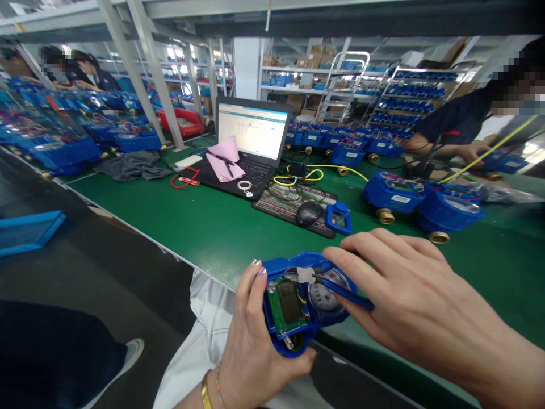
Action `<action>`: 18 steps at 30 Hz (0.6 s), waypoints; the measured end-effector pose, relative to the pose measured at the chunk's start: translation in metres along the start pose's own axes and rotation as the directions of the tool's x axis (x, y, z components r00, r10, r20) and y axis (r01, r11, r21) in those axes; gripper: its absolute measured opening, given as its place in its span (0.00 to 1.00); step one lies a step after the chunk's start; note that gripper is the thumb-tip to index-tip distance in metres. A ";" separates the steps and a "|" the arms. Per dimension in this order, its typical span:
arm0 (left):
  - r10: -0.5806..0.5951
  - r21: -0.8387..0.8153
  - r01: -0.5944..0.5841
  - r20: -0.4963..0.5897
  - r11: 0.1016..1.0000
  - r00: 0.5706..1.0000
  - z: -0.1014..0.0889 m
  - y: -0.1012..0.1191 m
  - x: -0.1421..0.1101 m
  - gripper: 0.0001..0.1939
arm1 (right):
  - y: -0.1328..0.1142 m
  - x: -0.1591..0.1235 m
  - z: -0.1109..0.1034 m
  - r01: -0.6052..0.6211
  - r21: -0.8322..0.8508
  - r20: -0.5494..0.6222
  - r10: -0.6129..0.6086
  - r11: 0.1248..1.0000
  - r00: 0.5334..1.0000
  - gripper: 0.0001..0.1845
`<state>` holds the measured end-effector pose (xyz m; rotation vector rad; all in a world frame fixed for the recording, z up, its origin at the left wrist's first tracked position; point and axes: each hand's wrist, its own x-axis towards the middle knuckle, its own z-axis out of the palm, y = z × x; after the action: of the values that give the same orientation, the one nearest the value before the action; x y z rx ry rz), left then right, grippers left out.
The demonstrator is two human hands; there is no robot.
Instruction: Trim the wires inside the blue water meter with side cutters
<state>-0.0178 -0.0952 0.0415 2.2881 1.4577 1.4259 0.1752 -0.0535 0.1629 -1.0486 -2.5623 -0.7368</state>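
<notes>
My left hand [255, 335] is wrapped around a blue water meter [272, 267], held tilted above the table's near edge. Its open housing shows a green circuit board with a small grey display [290, 301] and a round dial [326, 292]. Over the meter, my right hand [395, 284] is closed on blue-handled pliers [347, 291], whose metal jaws point left across the top of the housing. Whether the jaws grip anything is too small to tell. A loose blue cover frame [339, 218] lies beyond my hands.
On the green table [140, 204] stand a laptop [251, 136] with pink cloth on it, a mouse [310, 213] and more blue meters [394, 193]. A grey cloth [131, 166] lies left. A co-worker [460, 122] handles a meter at right; a shelf runs overhead.
</notes>
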 end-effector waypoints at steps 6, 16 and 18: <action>-0.005 0.014 0.005 0.003 1.000 1.000 0.000 0.000 0.000 0.55 | 0.002 0.010 -0.008 0.042 -0.030 0.027 -0.041 0.999 0.999 0.12; -0.001 0.008 0.001 -0.001 1.000 1.000 0.002 0.000 -0.001 0.54 | 0.003 0.017 -0.014 0.100 -0.023 0.036 -0.099 0.995 0.994 0.07; 0.002 0.001 -0.002 -0.006 1.000 1.000 0.002 -0.001 -0.001 0.54 | 0.005 0.017 -0.012 0.100 -0.004 0.049 -0.100 0.995 0.994 0.07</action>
<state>-0.0167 -0.0947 0.0390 2.2880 1.4585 1.4337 0.1680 -0.0473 0.1819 -0.9572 -2.6725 -0.7533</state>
